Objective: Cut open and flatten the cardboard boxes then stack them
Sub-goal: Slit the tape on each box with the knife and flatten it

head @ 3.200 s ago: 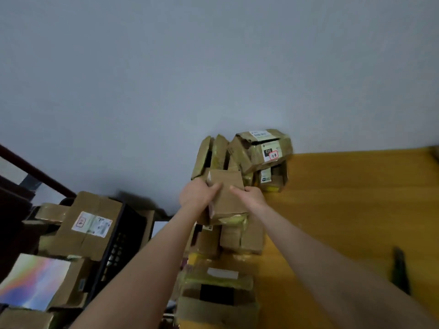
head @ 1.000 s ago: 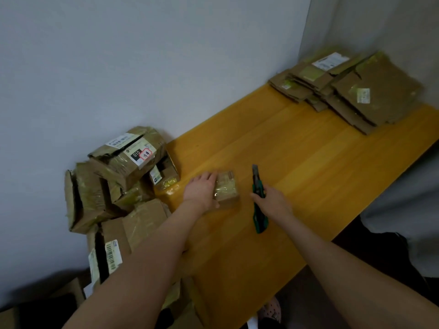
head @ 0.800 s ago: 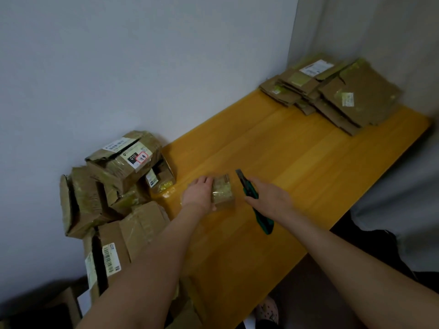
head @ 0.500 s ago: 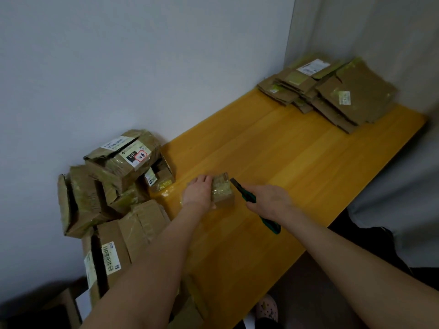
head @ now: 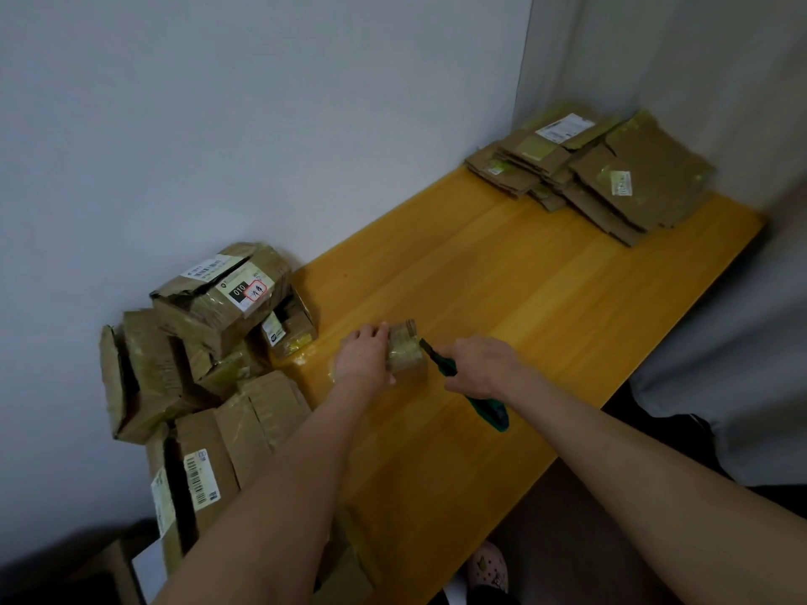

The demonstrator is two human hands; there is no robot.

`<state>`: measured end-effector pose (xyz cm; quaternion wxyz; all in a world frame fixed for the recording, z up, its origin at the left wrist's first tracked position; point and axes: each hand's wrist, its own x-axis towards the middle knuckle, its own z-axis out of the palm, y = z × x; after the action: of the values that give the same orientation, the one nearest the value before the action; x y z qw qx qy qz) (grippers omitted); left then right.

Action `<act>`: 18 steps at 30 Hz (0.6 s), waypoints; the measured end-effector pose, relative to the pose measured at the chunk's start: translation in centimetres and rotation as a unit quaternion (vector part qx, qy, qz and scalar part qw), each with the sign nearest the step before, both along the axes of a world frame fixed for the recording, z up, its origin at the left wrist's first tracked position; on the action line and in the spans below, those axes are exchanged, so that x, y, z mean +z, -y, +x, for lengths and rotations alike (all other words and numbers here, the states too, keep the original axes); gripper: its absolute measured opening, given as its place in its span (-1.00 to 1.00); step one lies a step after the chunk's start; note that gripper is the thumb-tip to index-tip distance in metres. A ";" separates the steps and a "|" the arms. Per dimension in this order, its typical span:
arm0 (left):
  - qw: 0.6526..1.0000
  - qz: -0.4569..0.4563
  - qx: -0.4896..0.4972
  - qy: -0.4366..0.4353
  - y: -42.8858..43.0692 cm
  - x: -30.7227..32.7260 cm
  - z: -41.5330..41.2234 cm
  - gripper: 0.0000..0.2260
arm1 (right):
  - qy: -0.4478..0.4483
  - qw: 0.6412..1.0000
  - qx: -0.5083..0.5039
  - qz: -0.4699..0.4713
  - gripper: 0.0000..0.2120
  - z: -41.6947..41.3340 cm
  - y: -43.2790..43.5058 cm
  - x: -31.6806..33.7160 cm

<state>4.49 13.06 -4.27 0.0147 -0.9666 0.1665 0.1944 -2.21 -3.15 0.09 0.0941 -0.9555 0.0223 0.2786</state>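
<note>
A small taped cardboard box (head: 406, 352) sits on the yellow wooden table (head: 502, 307). My left hand (head: 363, 358) rests on its left side and holds it down. My right hand (head: 482, 365) grips a green utility knife (head: 471, 395), with the blade tip touching the box's right edge. A pile of unopened boxes (head: 209, 342) leans against the wall at the table's left end. Flattened cardboard (head: 611, 172) is stacked at the far right corner.
White walls (head: 262, 124) close off the table's far side and right end. The table's front edge runs diagonally at the right, with dark floor and a slippered foot (head: 489, 567) below it. Bare tabletop lies between the small box and the flattened stack.
I carried the small box from the pile to the table. My right hand picked up the knife lying beside it and brought the blade to the box's right edge.
</note>
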 end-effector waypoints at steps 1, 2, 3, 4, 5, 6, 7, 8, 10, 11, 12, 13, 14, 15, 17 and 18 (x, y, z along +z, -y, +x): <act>1.000 0.002 0.000 -0.002 0.0 0.0 0.0 -0.14 | -0.002 1.000 0.002 0.000 -0.59 0.0 -0.1 0.2; 1.000 0.003 -0.001 -0.005 0.1 0.0 0.0 -0.14 | -0.005 1.000 0.004 0.001 -0.59 -0.1 -0.1 0.3; 1.000 0.003 -0.002 -0.006 0.1 0.0 0.0 -0.14 | -0.010 1.000 0.006 0.001 -0.60 -0.1 -0.2 0.6; 1.000 0.003 -0.003 -0.007 0.0 0.1 0.0 -0.14 | -0.016 1.000 0.008 0.000 -0.60 -0.1 -0.2 0.8; 1.000 0.002 -0.004 -0.008 0.0 0.1 0.0 -0.14 | -0.022 1.000 0.010 0.000 -0.60 -0.2 -0.2 0.9; 1.000 0.001 -0.004 -0.008 0.0 0.1 0.0 -0.14 | -0.027 1.000 0.006 0.002 -0.60 -0.2 -0.2 0.9; 1.000 -0.002 -0.005 -0.007 -0.1 0.1 0.0 -0.14 | -0.030 1.000 0.000 0.007 -0.59 -0.2 -0.1 1.0; 1.000 -0.004 -0.004 -0.008 -0.1 0.1 0.0 -0.14 | -0.033 0.999 -0.008 0.015 -0.58 -0.2 0.1 1.0; 1.000 -0.006 0.000 -0.013 -0.1 0.2 0.0 -0.15 | -0.031 0.998 -0.038 0.046 -0.55 -0.7 0.6 0.8; 1.000 -0.005 0.005 -0.014 -0.2 0.2 0.0 -0.16 | -0.020 0.995 -0.066 0.073 -0.53 -1.0 0.8 0.4; 1.000 -0.008 0.019 -0.010 -0.3 0.1 0.0 -0.16 | 0.000 0.988 -0.110 0.105 -0.50 -1.4 1.0 -0.2; 0.999 -0.017 0.042 -0.004 -0.5 0.1 0.0 -0.16 | 0.026 0.976 -0.168 0.136 -0.48 -1.6 1.1 -0.8; 0.997 -0.028 0.069 0.000 -0.6 0.0 -0.2 -0.15 | 0.053 0.958 -0.229 0.163 -0.50 -1.8 1.1 -1.5; 0.995 -0.036 0.089 -0.001 -0.6 -0.1 -0.5 -0.12 | 0.070 0.939 -0.280 0.188 -0.55 -1.7 1.0 -2.2; 0.994 -0.035 0.101 -0.017 -0.3 -0.4 -1.5 -0.09 | 0.074 0.896 -0.355 0.256 -0.66 -1.3 0.3 -3.2; 0.994 -0.034 0.104 -0.024 -0.2 -0.6 -1.9 -0.11 | 0.066 0.871 -0.386 0.297 -0.69 -1.1 -0.3 -3.6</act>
<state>2.55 13.27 -4.82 -0.0422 -0.9737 0.0717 0.2120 -3.35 -2.90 -3.50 0.4749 -0.8137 0.2997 0.1500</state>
